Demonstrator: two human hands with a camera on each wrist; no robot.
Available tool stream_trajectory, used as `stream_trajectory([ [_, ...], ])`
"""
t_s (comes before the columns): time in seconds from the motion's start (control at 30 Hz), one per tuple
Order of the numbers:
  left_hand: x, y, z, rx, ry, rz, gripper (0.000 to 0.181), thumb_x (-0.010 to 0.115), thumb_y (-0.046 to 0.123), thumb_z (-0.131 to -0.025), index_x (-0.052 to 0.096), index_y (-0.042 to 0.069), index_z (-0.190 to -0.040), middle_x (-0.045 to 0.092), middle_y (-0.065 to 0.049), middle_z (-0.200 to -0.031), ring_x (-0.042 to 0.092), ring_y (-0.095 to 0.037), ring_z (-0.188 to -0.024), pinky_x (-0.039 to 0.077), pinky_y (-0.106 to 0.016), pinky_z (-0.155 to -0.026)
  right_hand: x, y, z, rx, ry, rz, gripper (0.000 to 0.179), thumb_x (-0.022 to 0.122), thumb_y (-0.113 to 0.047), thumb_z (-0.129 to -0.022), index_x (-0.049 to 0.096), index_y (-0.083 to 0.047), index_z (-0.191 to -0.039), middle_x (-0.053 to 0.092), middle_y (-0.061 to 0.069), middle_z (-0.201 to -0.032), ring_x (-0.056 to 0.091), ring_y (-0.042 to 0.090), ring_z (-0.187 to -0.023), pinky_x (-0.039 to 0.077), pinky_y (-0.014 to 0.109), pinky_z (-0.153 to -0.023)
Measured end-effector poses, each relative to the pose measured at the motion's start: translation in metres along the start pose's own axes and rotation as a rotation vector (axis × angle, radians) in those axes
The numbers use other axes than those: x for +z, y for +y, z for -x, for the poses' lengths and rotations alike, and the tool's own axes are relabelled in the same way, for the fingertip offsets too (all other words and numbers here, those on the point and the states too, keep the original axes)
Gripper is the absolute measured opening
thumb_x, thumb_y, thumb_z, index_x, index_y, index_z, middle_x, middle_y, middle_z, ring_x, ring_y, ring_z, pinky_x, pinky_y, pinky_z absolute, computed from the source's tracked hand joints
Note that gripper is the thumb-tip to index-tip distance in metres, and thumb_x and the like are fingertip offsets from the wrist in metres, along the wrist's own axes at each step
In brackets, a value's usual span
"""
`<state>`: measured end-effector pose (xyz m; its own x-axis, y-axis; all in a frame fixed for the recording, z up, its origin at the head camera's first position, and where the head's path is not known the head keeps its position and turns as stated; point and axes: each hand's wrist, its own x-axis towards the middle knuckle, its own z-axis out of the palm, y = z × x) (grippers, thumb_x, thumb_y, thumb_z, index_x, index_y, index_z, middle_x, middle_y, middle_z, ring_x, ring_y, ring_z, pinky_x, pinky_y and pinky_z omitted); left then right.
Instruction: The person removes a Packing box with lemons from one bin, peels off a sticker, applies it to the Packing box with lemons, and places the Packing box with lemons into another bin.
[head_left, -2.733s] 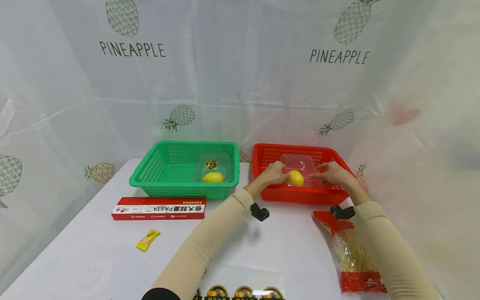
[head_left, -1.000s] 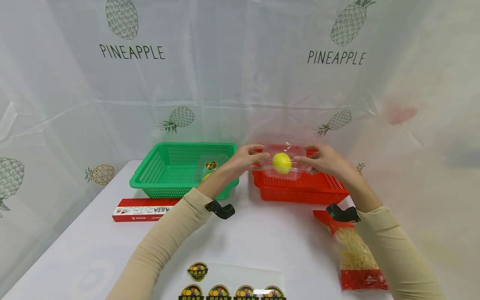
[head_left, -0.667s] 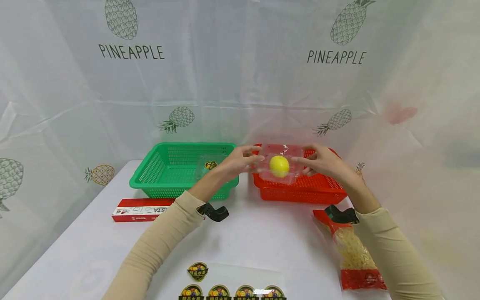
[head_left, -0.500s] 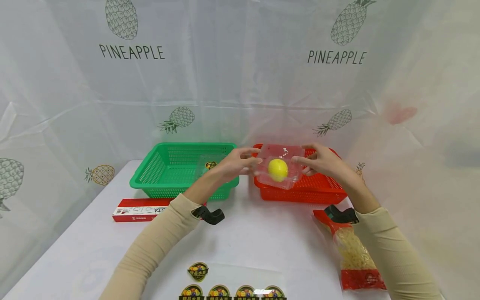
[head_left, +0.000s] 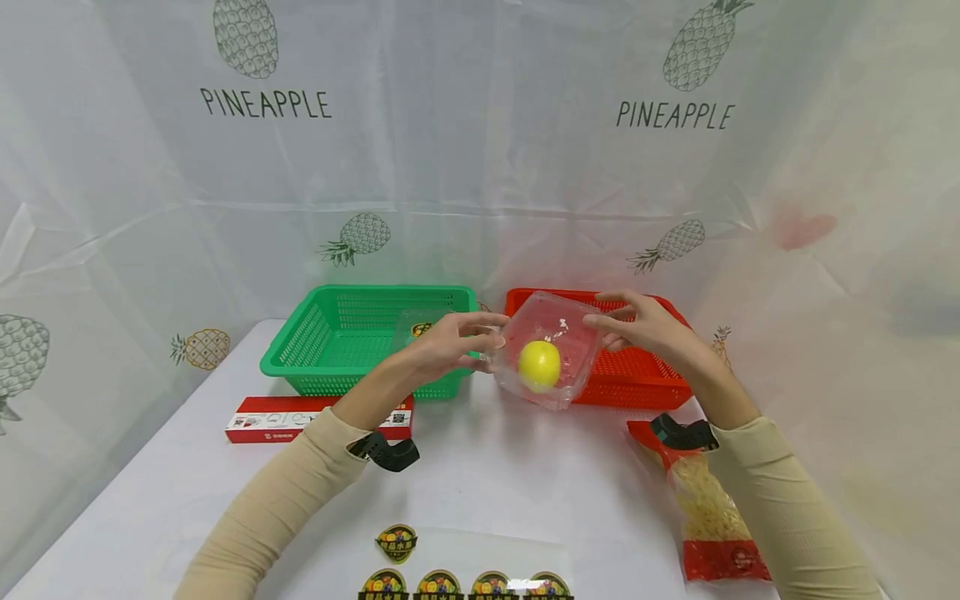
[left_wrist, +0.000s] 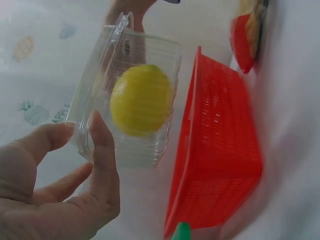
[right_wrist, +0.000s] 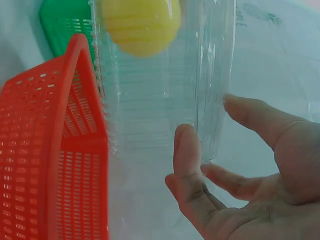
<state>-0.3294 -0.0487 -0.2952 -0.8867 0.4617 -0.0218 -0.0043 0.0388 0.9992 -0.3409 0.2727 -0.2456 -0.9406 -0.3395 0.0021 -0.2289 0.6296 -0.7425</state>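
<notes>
A clear plastic clamshell box (head_left: 553,318) hangs tilted over the front left of the red basket (head_left: 637,392). Inside it lies a yellow lemon (head_left: 539,365). My left hand (head_left: 438,350) pinches the box's left edge between thumb and fingers. At the opposite edge, my right hand (head_left: 648,323) pinches the rim likewise. In the left wrist view, the lid of the box (left_wrist: 160,47) is closed over the lemon (left_wrist: 142,100). The right wrist view has the box (right_wrist: 145,100) beside the red basket (right_wrist: 52,125), apart from it.
A green basket (head_left: 300,364) stands at the left, with another clear box partly hidden by my left hand. Before it lies a red pasta box (head_left: 262,421). A bag of pasta (head_left: 708,500) lies at right. Fruit-label stickers (head_left: 438,583) on a sheet lie in front.
Both hands have lifted the clamshell box with the lemon out of the red basket. It has since moved left and toward me, lower on its left side, as my left hand drew back.
</notes>
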Motion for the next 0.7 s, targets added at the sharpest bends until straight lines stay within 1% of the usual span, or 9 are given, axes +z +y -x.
stream_trajectory([
  [0.07,-0.002,-0.001,0.003,0.007,-0.008,0.006,0.049,0.068,0.019,-0.093,0.054,0.015,-0.139,0.048,-0.007,-0.144,0.052,-0.025,-0.124,0.058,-0.042,-0.088,0.002,0.001,0.001,-0.018,-0.01,0.024,0.078,0.065,-0.056,-0.088,0.036,-0.018,-0.149,0.055,0.02,-0.134,0.072,0.02,-0.085,0.046,0.055,-0.104],
  [0.13,-0.005,-0.002,0.007,0.009,-0.012,0.023,0.049,0.067,0.019,-0.094,0.053,0.015,-0.14,0.047,-0.007,-0.146,0.052,-0.026,-0.123,0.059,-0.039,-0.085,0.003,0.002,0.002,-0.039,-0.024,0.032,0.074,0.065,-0.055,-0.088,0.039,-0.02,-0.148,0.057,0.017,-0.132,0.072,0.02,-0.084,0.044,0.056,-0.104],
  [0.23,-0.008,-0.003,0.011,0.005,-0.012,0.043,0.048,0.065,0.017,-0.095,0.052,0.015,-0.141,0.047,-0.007,-0.146,0.051,-0.028,-0.122,0.059,-0.036,-0.082,0.006,0.004,0.004,-0.061,-0.057,0.005,0.067,0.065,-0.053,-0.089,0.044,-0.023,-0.145,0.063,0.016,-0.123,0.071,0.023,-0.083,0.049,0.05,-0.1],
  [0.3,-0.01,-0.004,0.014,0.001,-0.014,0.045,0.048,0.065,0.017,-0.095,0.052,0.016,-0.141,0.047,-0.007,-0.147,0.051,-0.027,-0.121,0.059,-0.035,-0.081,0.008,0.007,0.004,-0.065,-0.081,-0.026,0.063,0.065,-0.051,-0.09,0.046,-0.023,-0.144,0.064,0.014,-0.117,0.07,0.028,-0.084,0.052,0.045,-0.095],
  [0.33,-0.011,-0.004,0.015,0.0,-0.015,0.041,0.048,0.065,0.017,-0.095,0.052,0.015,-0.141,0.048,-0.007,-0.146,0.051,-0.027,-0.12,0.059,-0.035,-0.081,0.009,0.008,0.004,-0.064,-0.094,-0.044,0.061,0.065,-0.05,-0.091,0.047,-0.023,-0.143,0.064,0.016,-0.111,0.068,0.031,-0.084,0.054,0.044,-0.092],
  [0.47,-0.016,-0.008,0.02,-0.011,-0.019,0.028,0.049,0.065,0.019,-0.095,0.051,0.015,-0.142,0.048,-0.01,-0.145,0.052,-0.027,-0.121,0.059,-0.038,-0.084,0.013,0.013,0.005,-0.062,-0.137,-0.098,0.056,0.065,-0.043,-0.092,0.05,-0.021,-0.141,0.062,0.015,-0.102,0.065,0.039,-0.086,0.058,0.041,-0.084],
  [0.53,-0.019,-0.011,0.022,-0.02,-0.012,0.023,0.049,0.066,0.02,-0.095,0.052,0.016,-0.141,0.051,-0.011,-0.142,0.051,-0.029,-0.123,0.058,-0.038,-0.086,0.015,0.014,0.006,-0.065,-0.159,-0.101,0.054,0.066,-0.041,-0.093,0.051,-0.019,-0.14,0.063,0.016,-0.096,0.064,0.037,-0.084,0.058,0.04,-0.081],
  [0.57,-0.021,-0.013,0.023,-0.026,-0.008,0.024,0.048,0.066,0.021,-0.094,0.052,0.017,-0.14,0.052,-0.011,-0.141,0.051,-0.031,-0.124,0.058,-0.038,-0.086,0.017,0.015,0.007,-0.064,-0.169,-0.097,0.053,0.066,-0.04,-0.093,0.052,-0.019,-0.139,0.064,0.014,-0.096,0.064,0.036,-0.084,0.058,0.038,-0.08],
  [0.7,-0.027,-0.02,0.028,-0.057,0.021,0.032,0.047,0.068,0.021,-0.093,0.055,0.019,-0.138,0.06,-0.013,-0.134,0.051,-0.035,-0.125,0.058,-0.034,-0.08,0.025,0.019,0.01,-0.073,-0.216,-0.076,0.05,0.066,-0.038,-0.093,0.055,-0.019,-0.138,0.068,0.013,-0.09,0.065,0.031,-0.081,0.057,0.035,-0.078],
])
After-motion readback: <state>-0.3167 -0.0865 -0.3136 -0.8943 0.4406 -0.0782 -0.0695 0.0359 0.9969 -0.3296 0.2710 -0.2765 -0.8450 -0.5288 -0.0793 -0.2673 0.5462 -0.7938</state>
